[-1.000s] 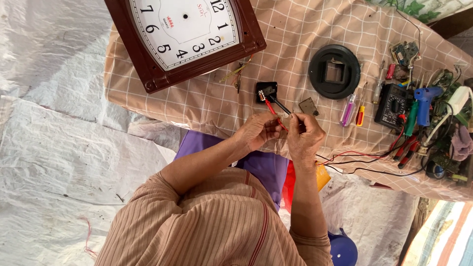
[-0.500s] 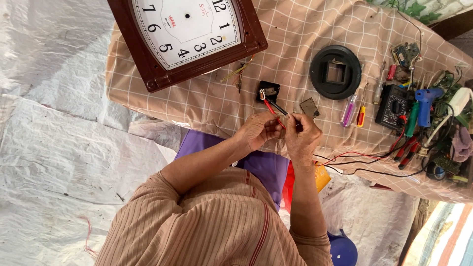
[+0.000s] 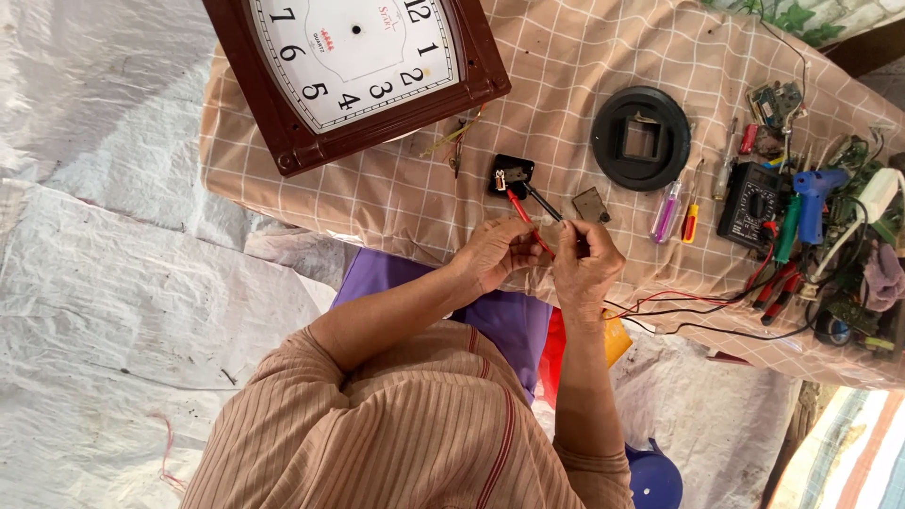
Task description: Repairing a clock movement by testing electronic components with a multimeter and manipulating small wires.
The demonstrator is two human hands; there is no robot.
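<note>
2 hands: left hand (image 3: 495, 254) pinches red probe (image 3: 524, 212), right hand (image 3: 584, 264) black probe (image 3: 544, 202); 1 clock movement (image 3: 512, 175).

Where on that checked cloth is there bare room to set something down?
Bare cloth lies left, below the wall clock, and between clock and black round housing. The right end, around the multimeter and glue gun, is crowded.

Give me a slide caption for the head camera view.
Left hand and right hand hold red probe and black probe to small black clock movement beside wall clock.
</note>
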